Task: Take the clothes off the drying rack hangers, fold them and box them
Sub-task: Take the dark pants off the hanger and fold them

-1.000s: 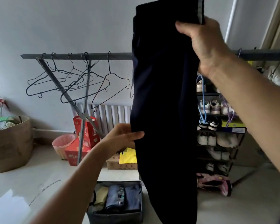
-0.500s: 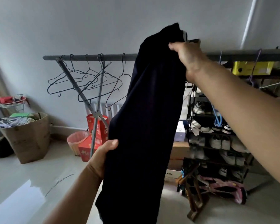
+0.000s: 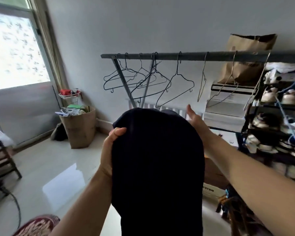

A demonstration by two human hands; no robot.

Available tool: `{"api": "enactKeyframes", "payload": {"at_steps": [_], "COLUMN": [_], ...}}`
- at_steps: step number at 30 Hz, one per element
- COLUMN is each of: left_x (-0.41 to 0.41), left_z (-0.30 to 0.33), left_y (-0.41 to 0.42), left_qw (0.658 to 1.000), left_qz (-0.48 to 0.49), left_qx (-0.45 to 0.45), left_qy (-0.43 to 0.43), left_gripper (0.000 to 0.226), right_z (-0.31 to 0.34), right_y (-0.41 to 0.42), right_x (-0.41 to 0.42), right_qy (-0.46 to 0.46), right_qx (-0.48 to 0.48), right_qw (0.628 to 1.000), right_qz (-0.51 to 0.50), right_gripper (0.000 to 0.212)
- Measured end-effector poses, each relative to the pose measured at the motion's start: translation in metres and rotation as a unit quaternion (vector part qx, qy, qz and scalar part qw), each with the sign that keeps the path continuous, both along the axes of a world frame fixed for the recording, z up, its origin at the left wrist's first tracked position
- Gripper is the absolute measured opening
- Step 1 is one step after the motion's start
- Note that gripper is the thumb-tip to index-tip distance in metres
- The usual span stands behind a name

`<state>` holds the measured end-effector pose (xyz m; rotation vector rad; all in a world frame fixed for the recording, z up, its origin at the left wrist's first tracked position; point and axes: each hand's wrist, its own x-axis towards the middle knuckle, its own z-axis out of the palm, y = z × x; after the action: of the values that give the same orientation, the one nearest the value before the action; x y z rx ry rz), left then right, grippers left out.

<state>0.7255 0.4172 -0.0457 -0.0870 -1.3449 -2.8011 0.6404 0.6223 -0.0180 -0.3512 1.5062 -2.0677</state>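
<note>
A dark navy garment [image 3: 157, 167] hangs doubled over in front of me, filling the lower middle of the view. My left hand [image 3: 111, 145] grips its upper left edge, thumb curled over the fabric. My right hand [image 3: 195, 120] lies against its upper right side with straight fingers; the palm is partly hidden by the cloth. Behind, the grey drying rack bar [image 3: 203, 56] carries several bare wire hangers [image 3: 175, 86]. The storage box is out of sight.
A tall cardboard bin [image 3: 79, 128] full of odds and ends stands by the wall at left. A shoe rack [image 3: 278, 126] crowds the right side, with a paper bag [image 3: 245, 55] above it. A wooden stool [image 3: 2, 160] and a rug [image 3: 39, 225] lie at lower left.
The garment has come down from above the rack bar to chest height and been doubled over. My right hand dropped from its top to its right side. The view swung left.
</note>
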Motion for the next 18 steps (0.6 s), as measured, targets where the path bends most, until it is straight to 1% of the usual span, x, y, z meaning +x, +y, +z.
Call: {"api": "enactKeyframes", "payload": {"at_steps": [1, 2, 3, 4, 5, 6, 7, 9, 10, 11, 13, 14, 16, 17, 18], "left_x": [-0.004, -0.007, -0.008, -0.008, -0.009, -0.01, -0.011, -0.014, -0.016, -0.017, -0.024, -0.028, -0.038, -0.044, -0.05], "left_z": [0.001, 0.002, 0.005, 0.008, 0.008, 0.01, 0.011, 0.009, 0.008, 0.007, 0.003, 0.004, 0.007, 0.01, 0.013], "left_y": [0.0, 0.0, 0.002, 0.002, 0.002, 0.002, 0.002, 0.0, 0.0, 0.0, -0.001, -0.003, -0.01, -0.015, -0.02], "left_qw": [1.0, 1.0, 1.0, 1.0, 1.0, 1.0, 1.0, 0.999, 0.999, 0.999, 0.999, 0.999, 0.999, 0.999, 0.999], "left_qz": [0.0, 0.003, 0.002, 0.002, -0.003, -0.002, -0.004, -0.002, -0.007, -0.009, -0.013, -0.013, -0.011, -0.016, -0.032], "left_qx": [0.005, -0.001, 0.006, 0.01, 0.011, 0.018, 0.018, 0.032, 0.042, 0.046, 0.042, 0.041, 0.031, 0.03, 0.028], "left_qy": [0.009, 0.013, 0.015, 0.01, 0.014, 0.015, 0.014, 0.005, 0.004, 0.004, 0.0, -0.009, -0.019, -0.023, -0.018], "left_gripper": [0.026, 0.046, 0.057, 0.058, 0.055, 0.051, 0.046, 0.038, 0.037, 0.037, 0.036, 0.035, 0.035, 0.039, 0.049], "right_z": [-0.006, -0.017, -0.022, -0.026, -0.028, -0.035, -0.039, -0.047, -0.047, -0.043, -0.036, -0.031, -0.018, -0.012, -0.006], "right_y": [-0.002, -0.005, -0.007, -0.009, -0.01, -0.008, -0.006, 0.004, 0.008, 0.009, 0.011, 0.012, 0.013, 0.013, 0.012], "right_x": [0.01, 0.016, 0.025, 0.034, 0.041, 0.039, 0.036, 0.02, 0.015, 0.012, 0.006, 0.003, 0.001, 0.001, 0.001], "right_qy": [-0.021, -0.021, -0.013, 0.001, 0.017, 0.014, -0.023, -0.089, -0.1, -0.109, -0.116, -0.106, -0.043, -0.011, 0.012], "right_qx": [-0.013, -0.009, -0.006, -0.025, -0.049, -0.057, -0.03, 0.031, 0.03, 0.007, -0.041, -0.049, -0.046, -0.029, -0.011], "right_qw": [0.999, 0.998, 0.997, 0.998, 0.999, 0.997, 0.998, 0.995, 0.994, 0.993, 0.991, 0.993, 0.998, 0.999, 0.999], "right_qz": [-0.021, -0.051, -0.082, -0.056, 0.006, 0.054, 0.055, 0.017, 0.031, 0.049, 0.053, 0.033, 0.001, -0.012, -0.032], "right_gripper": [0.085, 0.074, 0.058, 0.044, 0.036, 0.036, 0.042, 0.053, 0.053, 0.054, 0.07, 0.076, 0.07, 0.066, 0.064]}}
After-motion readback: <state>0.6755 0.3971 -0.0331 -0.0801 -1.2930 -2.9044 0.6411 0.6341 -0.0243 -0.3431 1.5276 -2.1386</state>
